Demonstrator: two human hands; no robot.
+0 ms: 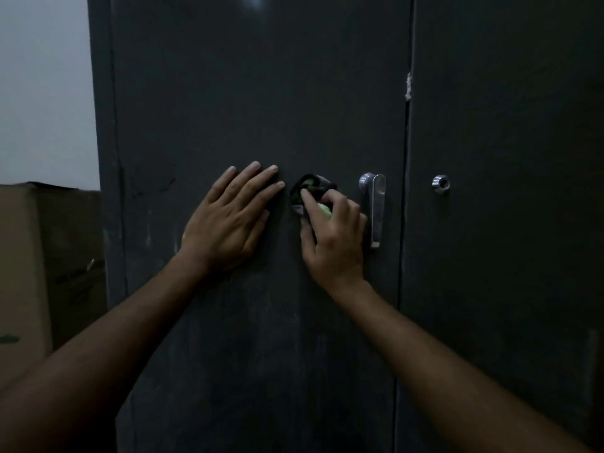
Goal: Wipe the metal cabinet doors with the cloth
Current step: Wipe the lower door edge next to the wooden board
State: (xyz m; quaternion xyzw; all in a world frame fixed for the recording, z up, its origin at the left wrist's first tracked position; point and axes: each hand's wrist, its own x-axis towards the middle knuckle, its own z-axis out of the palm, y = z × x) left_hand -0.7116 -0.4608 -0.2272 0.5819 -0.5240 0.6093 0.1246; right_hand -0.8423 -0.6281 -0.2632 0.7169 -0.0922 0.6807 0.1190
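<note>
The right hand (333, 237) bunches the dark cloth (309, 188) against the left door (261, 93), its fingers (307, 199) curled and pinching the wad, which sits at their 12 o'clock, with the upright handle (376, 207) just beside at 3 o'clock. The left hand (228, 220) lies flat at the cloth's 9 o'clock, fingers straight and slightly spread. Counted: two doors, one cloth, one handle, one lock (440, 183) on the right door (506, 125).

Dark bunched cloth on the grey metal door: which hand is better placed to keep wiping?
Right hand: it grips the dark bunched cloth against the grey metal door. The left hand lies flat, empty.
</note>
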